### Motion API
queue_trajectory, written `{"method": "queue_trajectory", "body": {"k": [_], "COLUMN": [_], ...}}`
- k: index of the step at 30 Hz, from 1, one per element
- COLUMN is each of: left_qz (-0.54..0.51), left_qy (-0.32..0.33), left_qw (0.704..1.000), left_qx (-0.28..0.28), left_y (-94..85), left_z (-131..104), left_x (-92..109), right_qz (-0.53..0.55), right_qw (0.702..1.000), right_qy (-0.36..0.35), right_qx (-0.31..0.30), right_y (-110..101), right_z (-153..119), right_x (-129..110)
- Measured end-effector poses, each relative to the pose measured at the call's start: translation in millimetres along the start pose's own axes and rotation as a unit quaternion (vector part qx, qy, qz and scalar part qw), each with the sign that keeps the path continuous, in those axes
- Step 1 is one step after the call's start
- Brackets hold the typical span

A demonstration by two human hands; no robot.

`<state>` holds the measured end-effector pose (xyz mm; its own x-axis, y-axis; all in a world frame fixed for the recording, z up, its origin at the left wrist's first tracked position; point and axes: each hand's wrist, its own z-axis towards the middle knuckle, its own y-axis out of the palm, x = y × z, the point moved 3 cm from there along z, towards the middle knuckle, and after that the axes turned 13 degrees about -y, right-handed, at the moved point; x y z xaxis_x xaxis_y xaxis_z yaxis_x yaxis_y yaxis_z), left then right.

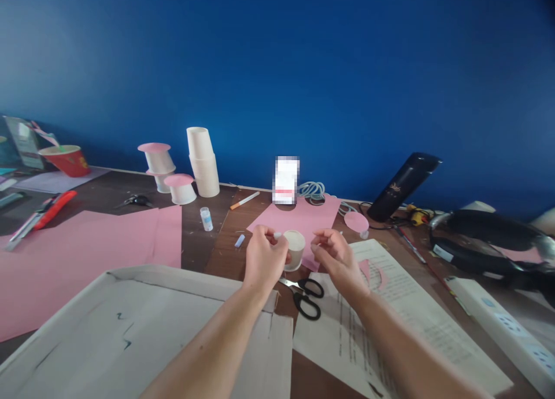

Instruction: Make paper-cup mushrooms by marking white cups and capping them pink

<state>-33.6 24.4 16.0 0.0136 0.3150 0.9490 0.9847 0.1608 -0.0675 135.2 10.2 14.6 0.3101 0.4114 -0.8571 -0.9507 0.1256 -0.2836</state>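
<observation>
A white paper cup point(295, 247) stands upside down on the pink paper between my hands. My left hand point(265, 254) is at the cup's left side, fingers closed in a pinch; a small white thing point(277, 235), too small to name, shows at its fingertips. My right hand point(338, 259) is just right of the cup, its fingers loosely bent and apart, with nothing visible in them. Black-handled scissors point(309, 299) lie below the cup. A small clear bottle point(206, 219) with a blue label stands to the left, near a pale blue cap-like piece point(240, 240).
Stacked white cups point(203, 167) and cups topped with pink discs point(180, 189) stand at the back left. A phone point(286, 180) leans against the blue wall. A white box lid point(151, 329), printed sheets point(403, 306), a power strip point(503, 324) and a black tumbler point(401, 188) surround the work area.
</observation>
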Motion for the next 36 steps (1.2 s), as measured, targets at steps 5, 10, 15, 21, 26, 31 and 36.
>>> {"method": "queue_trajectory", "body": {"k": [5,10,15,21,26,31,36], "left_qz": [0.029,0.106,0.096,0.071,0.062,0.071,0.066], "left_qy": [0.001,0.055,0.081,0.077,0.064,0.077,0.077], "left_qw": [1.0,0.992,0.991,0.994,0.996,0.994,0.995], "left_qx": [-0.001,0.049,0.053,0.028,0.023,0.025,0.02], "left_y": [1.8,-4.2,-5.2,-0.7,0.5,0.5,0.7], "left_z": [-1.2,-1.4,-0.7,7.4,9.3,10.2,9.9], "left_x": [-1.9,1.5,4.8,-4.2,-7.1,-7.3,-7.6], "right_qz": [0.138,0.158,0.023,-0.127,-0.152,-0.17,-0.163], "right_qw": [0.979,0.977,0.999,0.979,0.971,0.967,0.971], "right_qy": [0.119,0.11,0.009,-0.15,-0.18,-0.184,-0.17], "right_qx": [-0.088,-0.09,-0.048,-0.048,-0.051,-0.048,-0.044], "right_y": [8.4,4.9,-5.3,-6.3,-3.5,-4.6,-4.1], "right_z": [1.9,1.8,2.0,0.3,-1.4,-0.9,0.1], "right_x": [4.3,6.7,3.0,-3.3,-2.0,0.0,1.2]}}
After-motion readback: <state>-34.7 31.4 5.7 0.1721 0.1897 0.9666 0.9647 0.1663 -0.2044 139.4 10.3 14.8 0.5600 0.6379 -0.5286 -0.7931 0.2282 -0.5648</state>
